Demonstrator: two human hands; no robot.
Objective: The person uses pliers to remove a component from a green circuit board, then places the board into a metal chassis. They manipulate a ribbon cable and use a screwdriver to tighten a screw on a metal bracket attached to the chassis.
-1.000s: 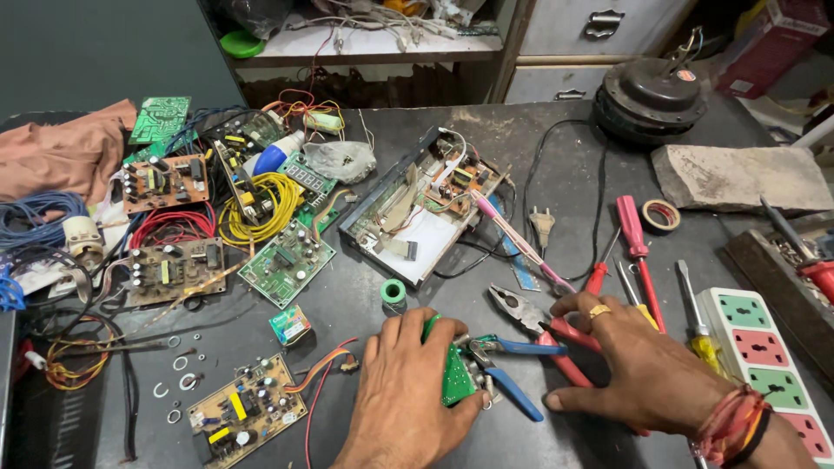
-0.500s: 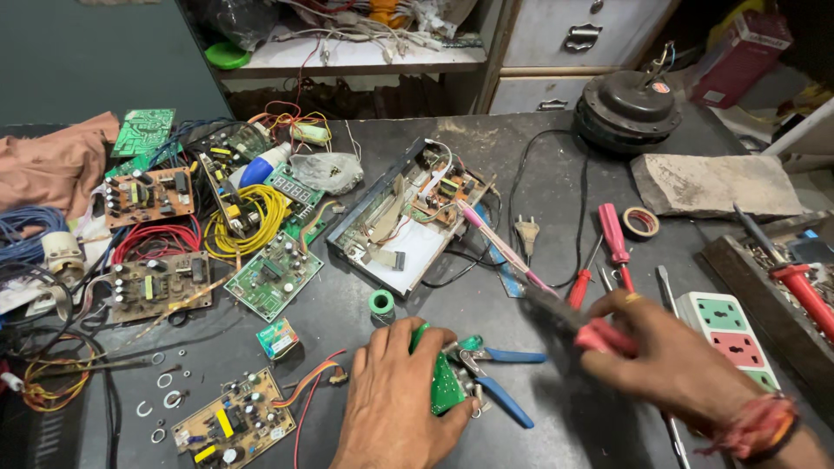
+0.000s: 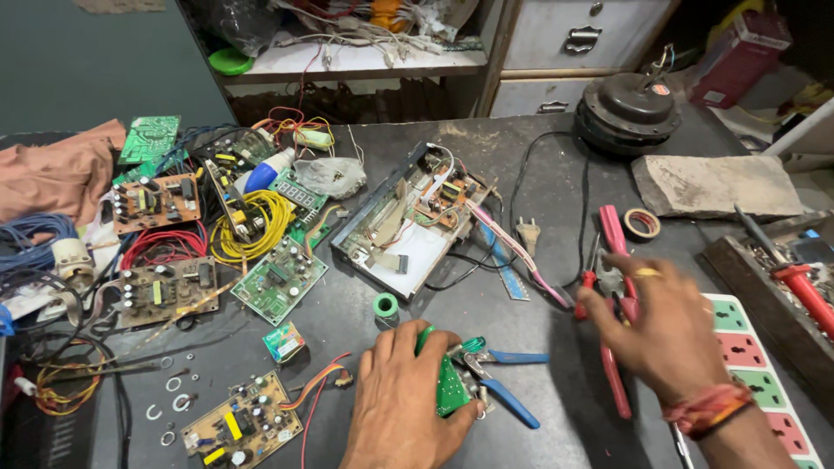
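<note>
Left hand presses a small green circuit board flat on the dark counter — right hand, blurred, seemingly grips red-handled pliers; board not yet worked on.

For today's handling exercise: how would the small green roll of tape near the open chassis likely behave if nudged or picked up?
The green tape roll lies flat on the table, so a nudge would probably slide it. Set on edge, its ring shape would likely roll. It looks small, probably light.

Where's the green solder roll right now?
Head view, table centre: the small green roll lies just above the left hand, below the open device chassis.
</note>
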